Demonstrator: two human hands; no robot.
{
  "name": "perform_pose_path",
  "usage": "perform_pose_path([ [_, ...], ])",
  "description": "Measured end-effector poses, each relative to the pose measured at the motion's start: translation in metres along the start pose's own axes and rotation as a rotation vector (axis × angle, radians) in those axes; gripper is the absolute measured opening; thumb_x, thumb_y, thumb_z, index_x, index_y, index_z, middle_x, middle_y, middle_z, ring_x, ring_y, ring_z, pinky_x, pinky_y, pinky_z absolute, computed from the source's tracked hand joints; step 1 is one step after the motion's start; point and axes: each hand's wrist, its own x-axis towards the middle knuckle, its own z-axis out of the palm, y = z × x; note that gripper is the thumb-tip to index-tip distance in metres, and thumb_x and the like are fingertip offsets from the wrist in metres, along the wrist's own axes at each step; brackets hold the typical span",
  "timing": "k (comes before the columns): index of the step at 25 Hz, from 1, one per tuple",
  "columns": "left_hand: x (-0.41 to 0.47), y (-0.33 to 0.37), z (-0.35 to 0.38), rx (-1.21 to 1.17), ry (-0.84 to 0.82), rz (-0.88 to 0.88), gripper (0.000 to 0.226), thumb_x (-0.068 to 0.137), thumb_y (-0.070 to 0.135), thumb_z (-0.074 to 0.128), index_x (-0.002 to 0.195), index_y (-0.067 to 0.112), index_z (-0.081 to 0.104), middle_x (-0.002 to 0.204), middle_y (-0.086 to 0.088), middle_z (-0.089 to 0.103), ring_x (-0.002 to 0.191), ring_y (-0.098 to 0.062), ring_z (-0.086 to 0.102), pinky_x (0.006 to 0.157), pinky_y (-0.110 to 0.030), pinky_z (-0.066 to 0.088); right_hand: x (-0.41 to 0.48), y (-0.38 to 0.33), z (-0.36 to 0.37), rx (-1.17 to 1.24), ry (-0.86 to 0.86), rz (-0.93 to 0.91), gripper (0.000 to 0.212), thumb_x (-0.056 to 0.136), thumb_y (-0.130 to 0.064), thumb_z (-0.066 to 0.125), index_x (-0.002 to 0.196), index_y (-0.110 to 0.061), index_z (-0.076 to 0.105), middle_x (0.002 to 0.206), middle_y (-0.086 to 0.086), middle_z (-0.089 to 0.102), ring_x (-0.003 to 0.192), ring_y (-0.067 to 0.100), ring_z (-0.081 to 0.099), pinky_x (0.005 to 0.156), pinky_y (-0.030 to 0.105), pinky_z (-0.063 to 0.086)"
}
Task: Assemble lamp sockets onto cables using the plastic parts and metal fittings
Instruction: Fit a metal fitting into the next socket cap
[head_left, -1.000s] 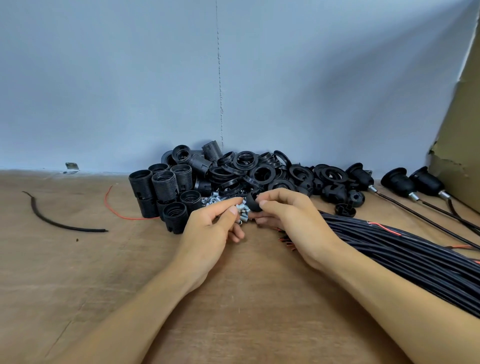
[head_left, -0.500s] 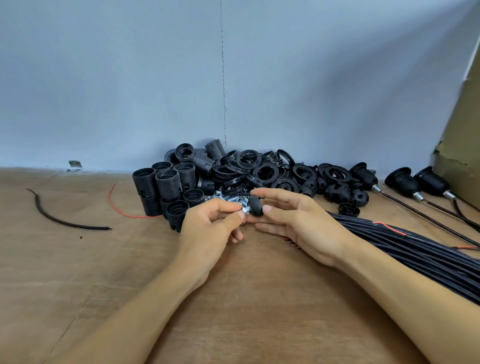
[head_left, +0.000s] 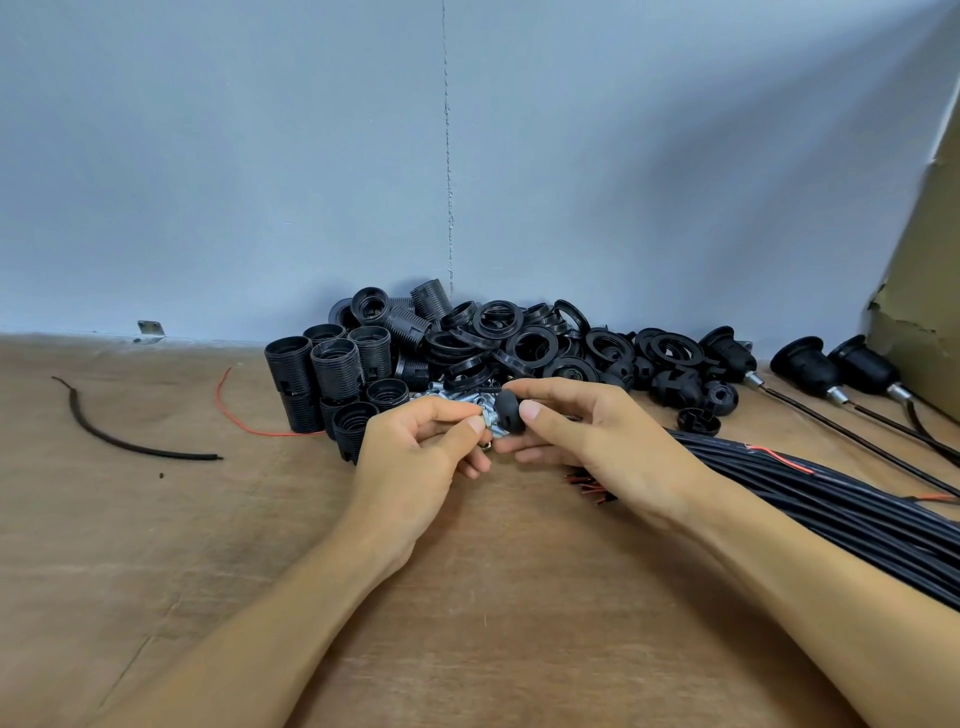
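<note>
Hands meet just before the pile of black socket parts (head_left: 519, 345). Your left hand (head_left: 415, 460) pinches a small metal fitting (head_left: 487, 417) between thumb and forefinger. Your right hand (head_left: 597, 447) curls round a black plastic cap (head_left: 510, 413) touching it. The cable bundle (head_left: 831, 499) lies on the wooden table (head_left: 208, 545), under your right wrist.

Pinches a fitting (head_left: 488, 418) in left hand (head_left: 415, 457), against a black cap (head_left: 509, 412) pinched in right hand (head_left: 613, 441). Holds both above the table (head_left: 208, 545), on the near side of the sockets (head_left: 332, 369) and rings (head_left: 501, 319), left of the cables (head_left: 831, 499).
</note>
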Motion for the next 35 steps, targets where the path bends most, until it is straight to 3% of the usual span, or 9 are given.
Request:
perform_pose_path([
  [9,-0.002,0.003,0.002,0.027,0.016,0.039,0.013,0.092,-0.002,0.068,0.094,0.008,0.076,0.074,-0.01,0.075,0.063,-0.015,0.07,0.06,-0.019,0.054,0.002,0.002,-0.002,0.059,0.0,0.06,0.029,0.101,-0.03,0.058,0.119,-0.01,0.068,0.112,0.006,0.075,0.1,0.022,0.074,0.088,0.034,0.06],
  [14,-0.004,0.007,0.004,-0.064,0.007,-0.013,0.015,0.09,0.004,0.073,0.089,0.017,0.08,0.079,-0.008,0.076,0.074,-0.018,0.073,0.068,-0.023,0.057,0.003,0.004,-0.003,0.147,-0.018,0.054,0.021,0.103,-0.02,0.055,0.119,-0.012,0.067,0.113,0.007,0.075,0.105,0.025,0.073,0.09,0.032,0.059],
  [17,-0.005,0.01,0.005,-0.035,0.006,-0.037,0.022,0.086,0.003,0.076,0.086,0.025,0.081,0.086,-0.001,0.078,0.079,-0.011,0.071,0.073,-0.023,0.055,0.003,0.004,-0.003,0.177,-0.033,0.067,0.023,0.104,-0.018,0.053,0.121,-0.01,0.066,0.114,0.008,0.075,0.106,0.026,0.072,0.089,0.031,0.059],
  [20,-0.004,0.013,0.004,-0.082,0.03,-0.054,0.031,0.087,-0.004,0.069,0.09,0.025,0.08,0.098,0.002,0.079,0.092,-0.01,0.07,0.081,-0.027,0.053,0.003,0.004,-0.003,0.198,0.001,0.082,0.025,0.103,-0.019,0.054,0.124,-0.008,0.064,0.115,0.009,0.074,0.104,0.026,0.072,0.089,0.032,0.059],
  [24,-0.005,0.015,0.006,-0.081,0.022,-0.069,0.039,0.091,-0.007,0.063,0.108,0.027,0.072,0.104,0.008,0.078,0.096,-0.004,0.07,0.08,-0.023,0.052,0.002,0.003,-0.001,0.212,0.016,0.092,0.024,0.103,-0.018,0.055,0.123,-0.009,0.064,0.115,0.01,0.074,0.102,0.027,0.073,0.088,0.032,0.06],
  [30,-0.005,0.021,0.003,-0.051,0.048,-0.01,0.033,0.09,-0.005,0.062,0.1,0.025,0.074,0.091,0.002,0.078,0.084,-0.001,0.068,0.081,-0.026,0.045,0.003,0.003,0.001,0.217,0.058,0.121,0.021,0.101,-0.017,0.057,0.12,-0.009,0.064,0.116,0.015,0.072,0.099,0.027,0.074,0.084,0.032,0.061],
  [33,-0.006,0.017,0.005,0.014,0.058,-0.018,0.027,0.091,0.006,0.069,0.104,0.03,0.073,0.097,0.01,0.077,0.094,-0.002,0.067,0.088,-0.028,0.048,0.002,0.003,0.001,0.222,0.048,0.117,0.019,0.102,-0.017,0.057,0.118,-0.01,0.065,0.112,0.011,0.074,0.099,0.027,0.074,0.084,0.032,0.061],
  [35,-0.008,0.017,0.007,0.055,0.03,-0.004,0.024,0.094,0.008,0.067,0.104,0.029,0.072,0.098,0.012,0.078,0.099,-0.001,0.067,0.088,-0.022,0.047,0.002,0.003,0.001,0.223,0.055,0.118,0.019,0.101,-0.017,0.057,0.117,-0.011,0.066,0.113,0.014,0.073,0.098,0.027,0.074,0.084,0.032,0.061],
])
